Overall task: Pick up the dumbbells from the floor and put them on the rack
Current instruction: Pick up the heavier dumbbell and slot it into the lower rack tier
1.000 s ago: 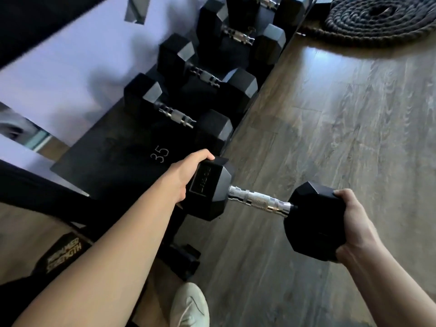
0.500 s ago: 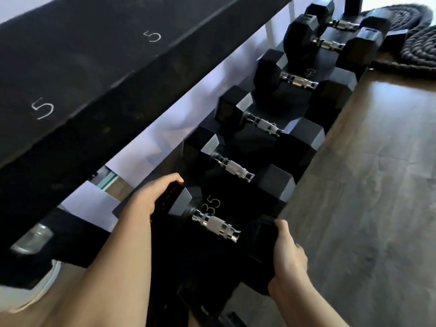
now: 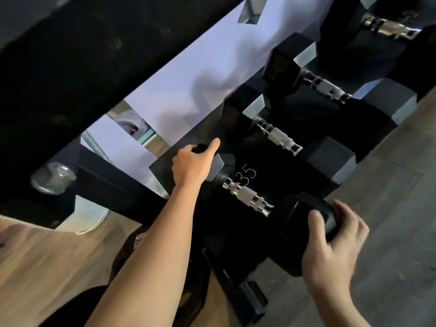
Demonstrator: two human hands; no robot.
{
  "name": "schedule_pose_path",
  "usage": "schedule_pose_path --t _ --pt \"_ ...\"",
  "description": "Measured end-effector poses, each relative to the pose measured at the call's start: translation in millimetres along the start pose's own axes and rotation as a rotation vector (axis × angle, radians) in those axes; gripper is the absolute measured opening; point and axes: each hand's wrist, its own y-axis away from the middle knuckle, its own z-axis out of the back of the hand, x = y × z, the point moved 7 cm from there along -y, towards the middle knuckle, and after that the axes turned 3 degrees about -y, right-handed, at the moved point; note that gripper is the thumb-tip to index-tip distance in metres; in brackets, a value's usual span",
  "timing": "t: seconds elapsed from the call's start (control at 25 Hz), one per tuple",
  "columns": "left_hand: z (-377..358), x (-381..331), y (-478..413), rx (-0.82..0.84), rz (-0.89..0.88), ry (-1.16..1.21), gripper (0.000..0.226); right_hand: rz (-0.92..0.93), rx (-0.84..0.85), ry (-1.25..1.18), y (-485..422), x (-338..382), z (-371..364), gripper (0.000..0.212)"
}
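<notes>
Dumbbell low centre of frame, laid across bottom shelf of rack beside painted "35", chrome handle running upper left to lower right. Looks seated or nearly so; contact under the heads not visible.

Right hand lower right: fingers spread and curled loosely round outer head, motion-blurred, so firm grip or just letting go cannot be told. Left hand centre: draped over inner head, index finger stretched toward upper right, palm on top, not a full wrap.

Step in hand, judged: final seating of this dumbbell in the 35 slot, release about to come. Next move calls for checking both heads sit in the tray, then sliding both hands clear without rolling the weight toward the front lip.

Edges and room: upper shelf overhangs as dark bar across upper left, close above left hand, so little headroom there; withdrawal best toward bottom of frame. Neighbouring dumbbell just beyond, near left index finger, pinch risk. More racked dumbbells toward upper right. Floor open along right side, plenty of room for right hand. White wall behind the rack.
</notes>
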Motion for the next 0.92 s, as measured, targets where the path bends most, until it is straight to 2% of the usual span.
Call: schedule_pose_path --t 0.08,0.2,0.28,0.44,0.68,0.92 --pt "-4 -2 4 0.024 -0.058 -0.1 0.068 0.184 -0.009 -0.085 0 7 -1 0.042" --pt "-5 1 1 0.043 -0.099 -0.109 0.065 0.193 -0.027 -0.149 -2 -2 -3 0.033" --pt "-5 0 -4 0.018 -0.09 -0.04 0.055 0.193 -0.059 -0.167 -4 1 -1 0.031" --pt "0 -3 -13 -0.052 -0.051 -0.002 0.049 0.182 -0.03 -0.147 -14 11 -14 0.029" --pt "14 -4 -44 -0.09 -0.026 0.023 0.052 0.197 -0.024 -0.137 -25 11 -52 0.029" --pt "14 -10 -57 -0.13 -0.206 -0.11 0.048 0.167 -0.04 -0.055 0 -30 -83 0.037"
